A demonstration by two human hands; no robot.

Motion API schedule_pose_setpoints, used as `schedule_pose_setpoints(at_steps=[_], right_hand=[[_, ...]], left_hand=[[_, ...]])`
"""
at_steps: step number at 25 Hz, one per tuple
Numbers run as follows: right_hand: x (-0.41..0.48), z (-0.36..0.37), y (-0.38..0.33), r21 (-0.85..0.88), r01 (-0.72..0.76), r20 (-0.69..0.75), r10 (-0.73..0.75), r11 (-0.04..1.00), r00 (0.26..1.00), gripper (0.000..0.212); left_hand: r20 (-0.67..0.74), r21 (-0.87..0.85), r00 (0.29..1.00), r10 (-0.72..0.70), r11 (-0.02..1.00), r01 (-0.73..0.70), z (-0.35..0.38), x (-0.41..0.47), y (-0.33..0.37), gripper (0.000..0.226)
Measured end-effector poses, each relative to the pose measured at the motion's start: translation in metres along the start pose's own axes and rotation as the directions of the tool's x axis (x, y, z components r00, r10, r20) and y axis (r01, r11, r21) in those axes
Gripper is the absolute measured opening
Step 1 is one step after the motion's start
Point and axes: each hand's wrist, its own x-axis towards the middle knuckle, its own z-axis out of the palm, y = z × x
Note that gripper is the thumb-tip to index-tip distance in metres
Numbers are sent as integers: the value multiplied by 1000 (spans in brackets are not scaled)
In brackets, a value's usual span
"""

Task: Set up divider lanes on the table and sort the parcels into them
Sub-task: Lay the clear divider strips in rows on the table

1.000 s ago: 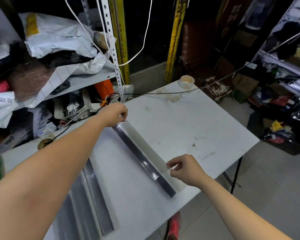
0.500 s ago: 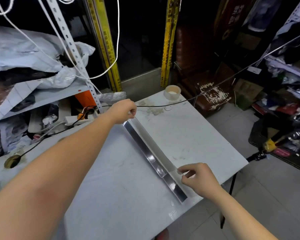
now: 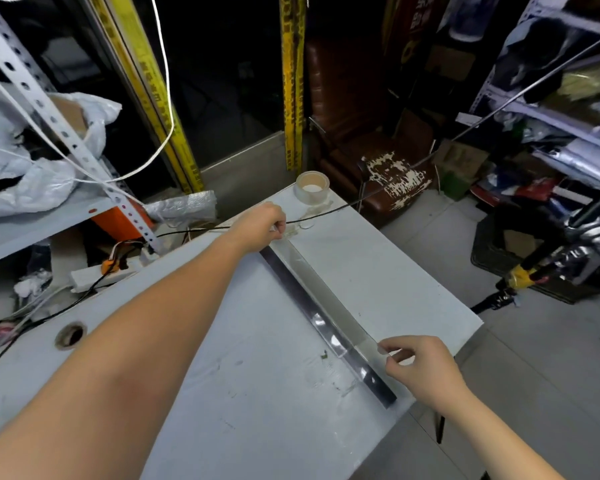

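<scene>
A long metal angle strip, the divider (image 3: 321, 311), lies diagonally across the white table (image 3: 388, 278), from the far edge to the near right corner. My left hand (image 3: 258, 226) pinches its far end with the fingers closed. My right hand (image 3: 421, 367) is at the near end, thumb and forefinger pinched on the strip's upright wall, where a piece of clear tape crosses the strip. No parcels lie on the table; white bagged parcels (image 3: 32, 157) sit on the shelf at the left.
A roll of clear tape (image 3: 311, 187) stands at the table's far edge, with a black cable (image 3: 329, 212) running across beside it. A grey shelf rack (image 3: 39, 223) is at the left, a brown chair (image 3: 378, 161) behind the table, cluttered shelves (image 3: 561, 133) at the right. A round hole (image 3: 70, 334) pierces the tabletop.
The view has swung right and closer. Both hands stay on the strip's ends; the right hand's fingers have shifted slightly along the near end.
</scene>
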Motion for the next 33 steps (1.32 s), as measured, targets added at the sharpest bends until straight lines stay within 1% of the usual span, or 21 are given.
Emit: schedule_pose_setpoints(at_steps=[3, 7, 12, 15, 19, 23, 28, 33], right_hand=[[6, 0, -4, 2, -27, -14, 27, 1000, 1000, 25], [9, 2, -5, -20, -39, -48, 38, 999, 998, 26], [14, 4, -12, -38, 7, -73, -10, 999, 997, 40], [15, 7, -6, -3, -22, -99, 21, 1000, 995, 36], [18, 6, 1, 14, -39, -86, 40, 999, 995, 27], [19, 6, 4, 17, -64, -77, 65, 998, 995, 27], [21, 2, 6, 17, -62, -45, 62, 998, 997, 29], [23, -3, 9, -11, -66, -57, 65, 998, 996, 28]], left_hand=[[-3, -13, 1000, 29, 999, -29, 5, 18, -7, 7], [-5, -54, 1000, 9, 998, -9, 10, 36, -11, 9], [10, -34, 1000, 14, 999, -14, 10, 48, -16, 10], [48, -11, 999, 14, 1000, -13, 16, 48, -19, 11], [17, -25, 1000, 26, 999, -25, 19, 51, -15, 10], [2, -36, 1000, 17, 999, -17, 24, 55, -16, 10], [-39, -81, 999, 1, 997, -4, 33, 61, -14, 12], [-53, -98, 999, 11, 995, -16, 37, 64, -16, 14]])
